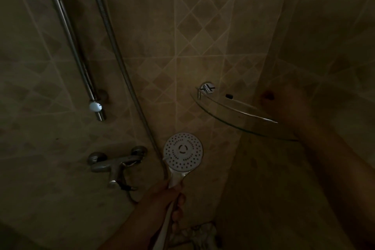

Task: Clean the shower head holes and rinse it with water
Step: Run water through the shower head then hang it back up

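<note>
A round white shower head [183, 151] with many small holes faces me in the lower middle of the head view. My left hand [162, 199] grips its chrome handle from below, fingers curled round it. Its metal hose [113, 46] runs up and to the left along the wall. My right hand [288, 105] reaches out over the glass corner shelf [233, 113]; it is blurred and dark, so its fingers cannot be made out.
A chrome mixer tap [115, 165] is fixed to the tiled wall left of the shower head. A riser rail [71, 36] with a white-tipped lower end stands above it. A small dark object [228, 96] lies on the shelf. The room is dim.
</note>
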